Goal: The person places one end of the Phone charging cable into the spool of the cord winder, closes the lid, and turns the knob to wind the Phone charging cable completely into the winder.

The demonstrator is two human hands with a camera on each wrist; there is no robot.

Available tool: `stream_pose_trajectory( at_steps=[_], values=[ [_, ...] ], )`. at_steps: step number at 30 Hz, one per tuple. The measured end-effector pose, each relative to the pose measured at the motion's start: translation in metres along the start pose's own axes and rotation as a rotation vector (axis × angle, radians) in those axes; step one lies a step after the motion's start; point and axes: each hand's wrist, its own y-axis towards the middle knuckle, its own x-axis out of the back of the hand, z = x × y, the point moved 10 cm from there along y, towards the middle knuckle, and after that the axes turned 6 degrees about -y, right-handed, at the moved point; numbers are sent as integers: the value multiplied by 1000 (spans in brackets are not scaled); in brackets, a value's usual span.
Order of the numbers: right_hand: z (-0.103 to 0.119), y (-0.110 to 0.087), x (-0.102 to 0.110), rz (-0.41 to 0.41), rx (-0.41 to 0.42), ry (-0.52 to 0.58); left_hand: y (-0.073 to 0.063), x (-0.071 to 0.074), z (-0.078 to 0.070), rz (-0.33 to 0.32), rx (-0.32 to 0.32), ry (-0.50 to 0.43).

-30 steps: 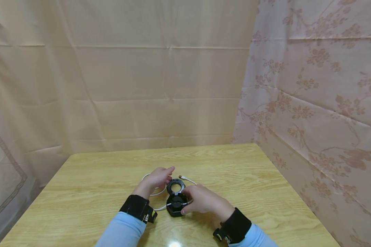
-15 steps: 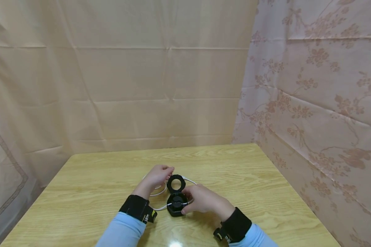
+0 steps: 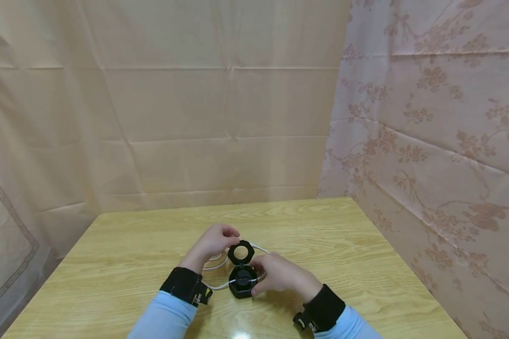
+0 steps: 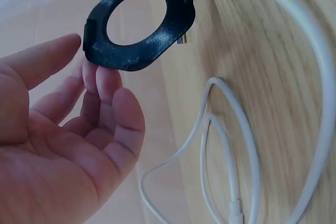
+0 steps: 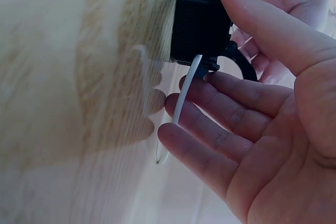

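Observation:
A black hexagonal case [image 3: 241,293] sits on the table with its ring-shaped lid [image 4: 131,56] raised on the far side. White cable [image 3: 218,287] crosses the case and comes out on both sides. My right hand [image 3: 282,274] grips the case from the right, its thumb on the near side and fingers round the back beside the cable. At the lid's upper left edge, my left hand [image 3: 215,241] pinches the rim between thumb and fingertips. In the left wrist view, a small metal plug [image 4: 182,39] shows below the lid.
Loops of white cable [image 4: 247,135] lie on the wood-grain table [image 3: 322,235] left of the case. A beige curtain [image 3: 174,117] hangs behind the table, and a floral curtain [image 3: 428,155] hangs along the right side.
The lid has swung up from leaning back to a more upright position. My left hand has come to its upper left edge. My right hand has stayed on the case.

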Motion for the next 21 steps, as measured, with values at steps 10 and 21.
stream_pose_trajectory(
  at_steps=[10,21],
  values=[
    [0,-2,0,-1,-2,10,-6,-3,2,107,-19,-9],
    [-8,-1,0,1,-38,-8,-15,-7,9,234,-33,4]
  ],
)
